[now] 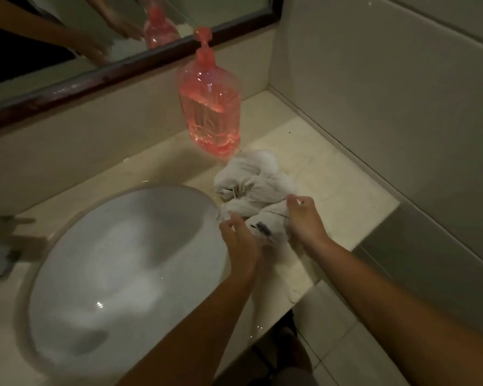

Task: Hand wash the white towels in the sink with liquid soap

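Both hands, left hand (241, 240) and right hand (304, 218), grip the crumpled white cloth towels (251, 182), probably gathering them toward the round white sink (67, 274) leftward.

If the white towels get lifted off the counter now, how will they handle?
Probably floppy: the white towels lie crumpled in soft folds, so they would sag below the grip of the left hand and right hand. Possibly wet and heavy for their size: droplets glint on the counter nearby.
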